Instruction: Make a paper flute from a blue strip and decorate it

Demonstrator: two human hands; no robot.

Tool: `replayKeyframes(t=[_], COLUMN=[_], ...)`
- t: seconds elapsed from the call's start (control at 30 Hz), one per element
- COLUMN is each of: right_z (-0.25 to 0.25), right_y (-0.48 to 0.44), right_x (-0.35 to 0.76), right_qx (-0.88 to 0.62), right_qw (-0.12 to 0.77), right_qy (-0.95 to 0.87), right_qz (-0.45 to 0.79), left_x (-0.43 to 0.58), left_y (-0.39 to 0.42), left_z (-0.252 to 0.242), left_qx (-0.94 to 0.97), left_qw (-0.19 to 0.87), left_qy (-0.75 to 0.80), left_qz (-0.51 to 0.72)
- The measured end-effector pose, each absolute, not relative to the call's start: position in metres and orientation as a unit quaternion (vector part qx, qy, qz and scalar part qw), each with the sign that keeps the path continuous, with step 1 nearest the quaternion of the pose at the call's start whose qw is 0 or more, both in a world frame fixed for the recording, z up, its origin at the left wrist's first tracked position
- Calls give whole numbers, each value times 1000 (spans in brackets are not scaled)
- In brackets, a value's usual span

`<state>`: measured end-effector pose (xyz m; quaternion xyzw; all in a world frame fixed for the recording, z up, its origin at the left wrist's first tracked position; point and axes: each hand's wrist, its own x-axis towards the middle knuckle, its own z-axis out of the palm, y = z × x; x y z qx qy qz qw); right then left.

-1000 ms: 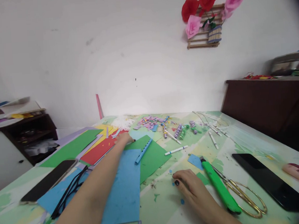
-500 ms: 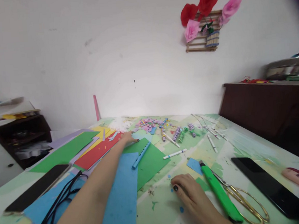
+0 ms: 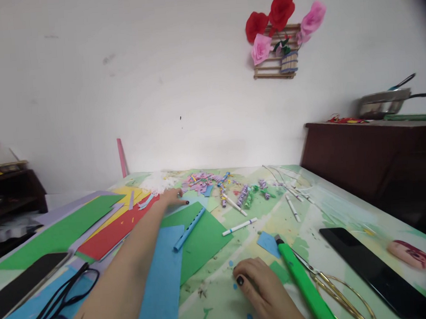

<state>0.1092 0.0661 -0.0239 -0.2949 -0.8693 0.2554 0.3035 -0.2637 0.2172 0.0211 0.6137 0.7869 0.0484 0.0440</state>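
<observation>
Left hand is spread, right hand loosely unclenched near a blue-banded white pen.

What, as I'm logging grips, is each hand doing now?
Left hand: near the white shreds, grip cannot be told.
Right hand: loosely curled near the green tool, palm hidden; cannot tell if empty.

Two bare hands at a counter strewn with coloured paper.
The left hand reaches toward the far side, thumb apart from the fingers, near white paper shreds and pink-purple scraps; the right hand rests nearer, its grip loosely curled, beside a green utility knife and gold-handled scissors. Between them, a dotted blue tube lies across a green sheet and a blue sheet.
</observation>
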Motion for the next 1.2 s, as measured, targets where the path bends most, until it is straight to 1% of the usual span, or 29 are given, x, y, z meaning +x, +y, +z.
replayKeyframes(t=[0.37,0.57,0.7,0.8,1.07,1.2], right_z=[-29,-27,-25,-25,-22,-18], right_y=[71,71,70,70,66,64], right_x=[109,109,109,108,108,109], right_qx=[-279,-287,-297,-306,-313,-312], right_qw=[328,324,312,303,313,308], right_qy=[-871,-866,-865,-863,-853,-852], right_qz=[236,250,257,266,276,286], left_x=[-276,-284,-290,-295,-300,-300], left_y=[245,246,240,234,206,189], left_z=[27,32,49,76,174,198], left_qx=[661,649,641,644,634,629], left_qw=[102,133,128,90,-91,-138], left_qy=[743,749,756,758,758,758], left_qz=[-2,15,33,51,122,104])
